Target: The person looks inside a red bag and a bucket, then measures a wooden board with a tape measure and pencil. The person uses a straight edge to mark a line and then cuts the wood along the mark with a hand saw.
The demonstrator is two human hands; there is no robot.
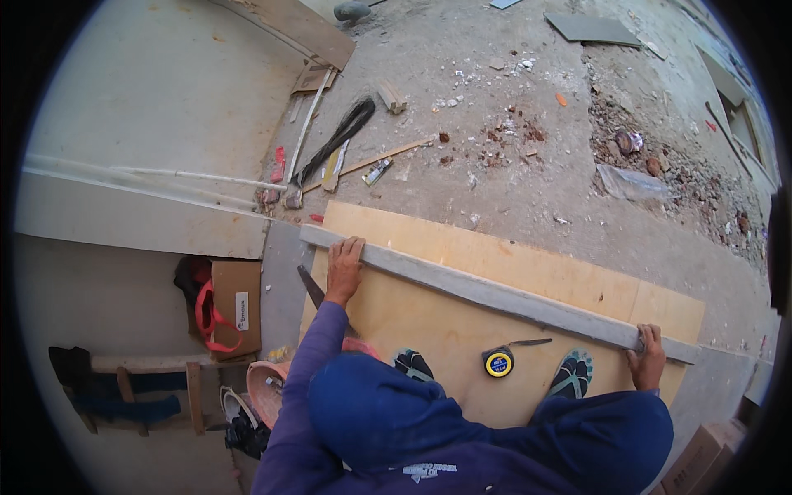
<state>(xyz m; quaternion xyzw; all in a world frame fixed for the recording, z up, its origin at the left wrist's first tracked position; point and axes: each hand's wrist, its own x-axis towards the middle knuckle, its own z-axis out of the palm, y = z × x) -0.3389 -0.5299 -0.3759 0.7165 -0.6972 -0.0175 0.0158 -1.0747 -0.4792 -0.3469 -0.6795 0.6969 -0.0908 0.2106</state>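
A long grey straight bar point(495, 297) lies slantwise across a pale plywood sheet point(396, 326). My left hand point(345, 266) grips it near its left end, fingers over the far edge. Near the right end, my right hand point(648, 359) has its fingers and thumb closed around the bar. Between my feet on the plywood sits a yellow and black tape measure point(498, 361). A slim dark object point(530, 341) lies just beyond the tape measure. Beside my left forearm, a dark blade like a handsaw's point(311, 287) is partly hidden by my arm.
Cardboard boxes stand at left point(236, 305) and lower right point(697, 462). Pink buckets point(266, 388) are by my left side. Beyond the plywood are a black wire bundle point(338, 136), wood strips point(388, 154) and rubble point(660, 165). A wall rises at left.
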